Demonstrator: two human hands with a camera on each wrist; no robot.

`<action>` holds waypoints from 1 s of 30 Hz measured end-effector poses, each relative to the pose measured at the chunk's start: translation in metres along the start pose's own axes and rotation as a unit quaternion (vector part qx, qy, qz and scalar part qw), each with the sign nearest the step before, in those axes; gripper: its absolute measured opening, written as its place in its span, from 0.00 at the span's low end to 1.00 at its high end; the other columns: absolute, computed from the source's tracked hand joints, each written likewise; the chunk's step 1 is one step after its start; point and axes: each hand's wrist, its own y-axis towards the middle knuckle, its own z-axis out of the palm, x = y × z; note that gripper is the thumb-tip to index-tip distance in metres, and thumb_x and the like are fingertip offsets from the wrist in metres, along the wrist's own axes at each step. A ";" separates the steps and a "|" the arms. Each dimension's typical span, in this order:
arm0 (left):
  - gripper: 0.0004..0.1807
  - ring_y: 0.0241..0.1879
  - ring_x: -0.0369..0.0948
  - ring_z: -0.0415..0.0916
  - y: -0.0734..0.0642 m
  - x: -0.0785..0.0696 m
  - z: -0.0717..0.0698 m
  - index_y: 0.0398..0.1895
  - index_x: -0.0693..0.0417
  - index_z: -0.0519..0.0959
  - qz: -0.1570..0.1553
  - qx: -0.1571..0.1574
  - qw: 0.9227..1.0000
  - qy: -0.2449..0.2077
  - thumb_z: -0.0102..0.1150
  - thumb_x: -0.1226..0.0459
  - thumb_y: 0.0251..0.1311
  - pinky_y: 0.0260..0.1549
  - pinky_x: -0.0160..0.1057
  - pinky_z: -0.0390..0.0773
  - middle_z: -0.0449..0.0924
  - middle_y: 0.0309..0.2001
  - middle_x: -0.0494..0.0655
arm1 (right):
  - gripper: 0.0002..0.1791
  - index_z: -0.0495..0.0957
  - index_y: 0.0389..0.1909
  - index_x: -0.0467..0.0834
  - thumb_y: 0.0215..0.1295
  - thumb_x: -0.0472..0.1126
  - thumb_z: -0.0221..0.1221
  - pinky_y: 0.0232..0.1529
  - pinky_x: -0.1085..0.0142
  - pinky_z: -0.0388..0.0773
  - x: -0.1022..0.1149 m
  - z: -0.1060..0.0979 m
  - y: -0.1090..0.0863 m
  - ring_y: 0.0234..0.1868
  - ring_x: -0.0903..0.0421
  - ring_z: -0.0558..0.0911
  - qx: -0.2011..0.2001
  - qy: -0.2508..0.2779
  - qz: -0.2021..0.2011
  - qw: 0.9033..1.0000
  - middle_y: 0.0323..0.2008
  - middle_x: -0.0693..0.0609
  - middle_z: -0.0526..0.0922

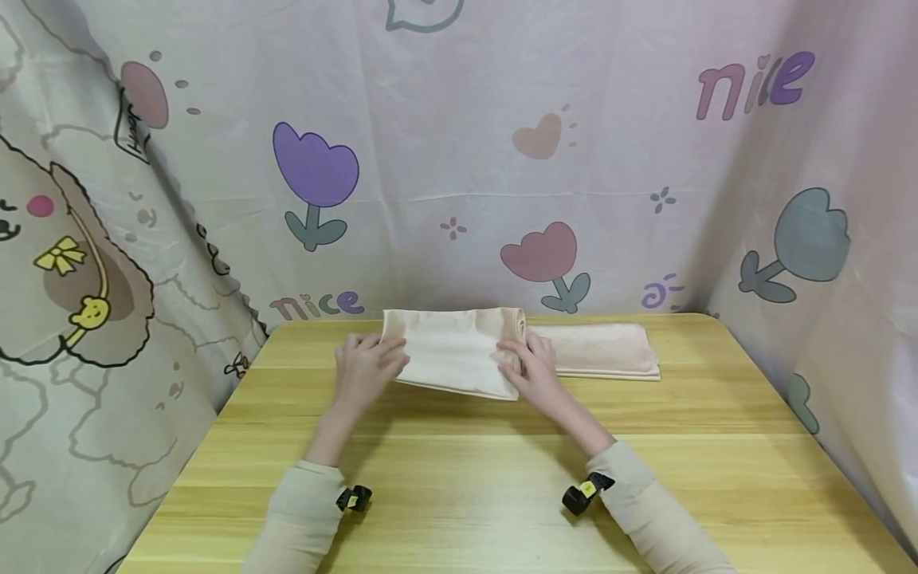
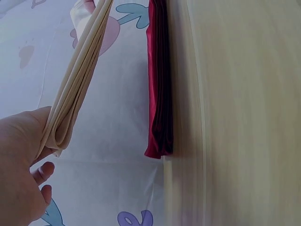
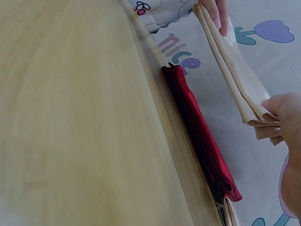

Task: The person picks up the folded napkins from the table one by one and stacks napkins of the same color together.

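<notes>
Both hands hold a folded cream cloth (image 1: 452, 351) by its two ends near the back of the table. The left hand (image 1: 366, 367) pinches its left end, and the right hand (image 1: 534, 367) grips the right end, thumb on one face. Stacked layers show along the cloth's edge in the left wrist view. Below the held cloth, a folded dark red cloth (image 2: 157, 94) lies at the table's back edge, with a gap between the two in both wrist views. From the head camera the red cloth is hidden behind the cream one.
A second folded cream cloth (image 1: 610, 351) lies on the wooden table (image 1: 459, 478) to the right, close by the red cloth's end. A printed curtain (image 1: 430, 159) hangs right behind the table and along its sides.
</notes>
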 end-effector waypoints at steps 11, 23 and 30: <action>0.19 0.43 0.46 0.67 0.003 -0.017 0.005 0.48 0.43 0.85 0.000 0.024 1.000 -0.011 0.69 0.51 0.53 0.42 0.47 0.61 0.85 0.47 0.49 | 0.21 0.79 0.54 0.45 0.58 0.40 0.66 0.44 0.61 0.52 -0.009 -0.018 -0.007 0.39 0.53 0.57 -0.007 -0.012 -0.008 1.000 0.31 0.53 0.59; 0.18 0.44 0.46 0.68 0.006 -0.032 0.017 0.47 0.43 0.86 0.021 0.022 0.999 -0.022 0.70 0.52 0.53 0.41 0.47 0.61 0.86 0.47 0.46 | 0.21 0.79 0.54 0.45 0.58 0.39 0.66 0.45 0.61 0.53 -0.019 -0.037 -0.014 0.40 0.52 0.58 -0.015 -0.013 -0.005 1.000 0.32 0.52 0.61; 0.17 0.43 0.46 0.67 0.008 -0.041 0.023 0.47 0.42 0.86 0.029 0.026 0.999 -0.031 0.69 0.52 0.54 0.39 0.46 0.61 0.86 0.45 0.45 | 0.22 0.79 0.54 0.45 0.58 0.38 0.67 0.44 0.61 0.52 -0.023 -0.047 -0.019 0.40 0.53 0.57 -0.017 -0.016 0.005 1.000 0.32 0.52 0.61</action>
